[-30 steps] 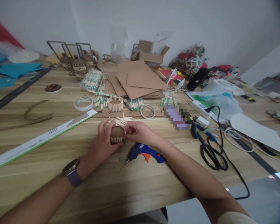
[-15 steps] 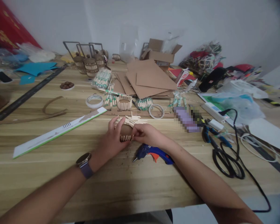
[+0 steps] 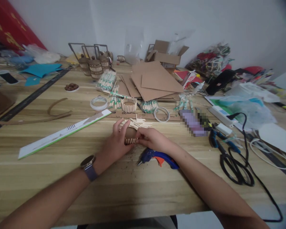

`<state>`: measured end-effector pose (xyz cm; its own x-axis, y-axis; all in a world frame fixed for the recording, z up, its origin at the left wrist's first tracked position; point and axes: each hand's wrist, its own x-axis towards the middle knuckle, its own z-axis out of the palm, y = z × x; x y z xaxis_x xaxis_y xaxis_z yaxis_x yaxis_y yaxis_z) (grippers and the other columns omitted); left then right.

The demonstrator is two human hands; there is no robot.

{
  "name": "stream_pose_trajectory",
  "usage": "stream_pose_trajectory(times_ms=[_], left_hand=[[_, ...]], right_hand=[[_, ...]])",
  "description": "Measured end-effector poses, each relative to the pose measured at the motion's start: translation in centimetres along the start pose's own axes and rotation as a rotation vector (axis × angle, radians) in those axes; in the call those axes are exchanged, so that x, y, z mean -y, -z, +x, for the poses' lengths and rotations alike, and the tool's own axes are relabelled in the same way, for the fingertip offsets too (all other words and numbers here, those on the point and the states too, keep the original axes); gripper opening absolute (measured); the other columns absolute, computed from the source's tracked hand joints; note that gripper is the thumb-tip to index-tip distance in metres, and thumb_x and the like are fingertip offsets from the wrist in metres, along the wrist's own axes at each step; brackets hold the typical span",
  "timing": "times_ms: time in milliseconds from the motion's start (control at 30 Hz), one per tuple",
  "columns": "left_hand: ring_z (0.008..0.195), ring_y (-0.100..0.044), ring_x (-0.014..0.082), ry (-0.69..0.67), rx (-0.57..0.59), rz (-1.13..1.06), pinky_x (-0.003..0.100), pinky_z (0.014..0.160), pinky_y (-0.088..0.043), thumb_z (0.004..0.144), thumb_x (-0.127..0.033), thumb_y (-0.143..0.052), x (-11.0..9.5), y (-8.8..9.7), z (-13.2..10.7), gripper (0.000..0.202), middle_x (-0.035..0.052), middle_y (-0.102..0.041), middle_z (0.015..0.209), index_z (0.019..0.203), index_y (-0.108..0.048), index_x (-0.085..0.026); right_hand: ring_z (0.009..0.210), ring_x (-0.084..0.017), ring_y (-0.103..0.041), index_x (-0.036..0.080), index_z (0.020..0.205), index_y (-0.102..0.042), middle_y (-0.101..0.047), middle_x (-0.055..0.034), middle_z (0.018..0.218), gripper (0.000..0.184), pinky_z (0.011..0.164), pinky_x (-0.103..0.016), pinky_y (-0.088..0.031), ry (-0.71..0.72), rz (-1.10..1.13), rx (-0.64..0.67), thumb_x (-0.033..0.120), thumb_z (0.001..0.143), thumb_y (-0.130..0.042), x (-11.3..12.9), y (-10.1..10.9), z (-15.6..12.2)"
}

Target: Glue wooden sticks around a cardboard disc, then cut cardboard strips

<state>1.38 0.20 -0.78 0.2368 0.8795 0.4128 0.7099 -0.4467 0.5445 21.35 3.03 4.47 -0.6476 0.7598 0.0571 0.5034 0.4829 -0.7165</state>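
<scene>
Between my hands is a small round cardboard ring [image 3: 130,133] with short wooden sticks standing along its near side. My left hand [image 3: 118,138] curves round its left side, thumb at the front and fingers over the top. At its right edge my right hand [image 3: 151,137] is closed with the fingertips pinched together; whatever small piece they hold is hidden. Loose wooden sticks [image 3: 143,122] lie just behind. A blue glue gun [image 3: 157,156] with an orange trigger rests on the table below my right hand. A similar stick-lined ring [image 3: 129,105] stands farther back.
Tape rolls [image 3: 161,114] and bundled sticks [image 3: 150,106] lie behind the hands, before stacked cardboard sheets [image 3: 157,79]. A white strip with a green edge [image 3: 66,133] lies left. Scissors, pliers and a black cable [image 3: 246,152] occupy the right. Small lidded baskets [image 3: 95,68] stand at back left.
The view has shifted slightly, so everything sits a little farther right. My right fingertips have moved slightly against the ring's right edge; my left hand keeps its hold.
</scene>
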Motion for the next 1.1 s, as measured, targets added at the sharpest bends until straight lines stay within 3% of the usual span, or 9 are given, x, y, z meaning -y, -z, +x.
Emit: stream_pose_trajectory(times_ms=[400, 933, 1033, 1100], left_hand=[[0.142, -0.035, 0.0411, 0.008, 0.014, -0.014, 0.058, 0.105, -0.048, 0.068, -0.018, -0.083, -0.1, 0.1, 0.1, 0.097, 0.0198, -0.029, 0.150, 0.148, -0.028, -0.024], [0.142, -0.035, 0.0384, -0.004, 0.022, -0.013, 0.058, 0.109, -0.044, 0.069, -0.018, -0.082, 0.2, 0.0, -0.1, 0.098, 0.0173, -0.027, 0.151, 0.149, -0.025, -0.027], [0.143, -0.035, 0.0382, 0.008, 0.043, -0.019, 0.058, 0.109, -0.044, 0.070, -0.019, -0.082, 0.1, 0.2, -0.1, 0.097, 0.0167, -0.027, 0.152, 0.149, -0.026, -0.028], [0.143, -0.035, 0.0382, 0.016, 0.057, -0.026, 0.058, 0.109, -0.044, 0.070, -0.019, -0.083, 0.0, 0.4, 0.0, 0.096, 0.0167, -0.027, 0.152, 0.148, -0.027, -0.028]], right_hand=[[0.073, -0.015, -0.056, 0.018, 0.084, -0.059, -0.064, -0.0007, 0.080, 0.013, 0.066, -0.023, -0.037, 0.042, -0.149, 0.017, 0.005, 0.084, -0.061, 0.2, 0.0, -0.1], [0.075, -0.016, -0.057, 0.017, 0.085, -0.059, -0.065, -0.0020, 0.083, 0.012, 0.067, -0.024, -0.039, 0.030, -0.170, 0.041, 0.006, 0.085, -0.062, 0.4, -0.1, -0.1], [0.078, -0.017, -0.059, 0.017, 0.092, -0.061, -0.066, -0.0036, 0.087, 0.012, 0.069, -0.025, -0.040, 0.002, -0.197, 0.047, 0.007, 0.085, -0.063, 0.8, 0.2, 0.0], [0.082, -0.018, -0.060, 0.017, 0.103, -0.061, -0.067, -0.0047, 0.093, 0.022, 0.071, -0.026, -0.041, -0.014, -0.202, 0.023, 0.010, 0.083, -0.067, 1.4, 0.9, -0.2]])
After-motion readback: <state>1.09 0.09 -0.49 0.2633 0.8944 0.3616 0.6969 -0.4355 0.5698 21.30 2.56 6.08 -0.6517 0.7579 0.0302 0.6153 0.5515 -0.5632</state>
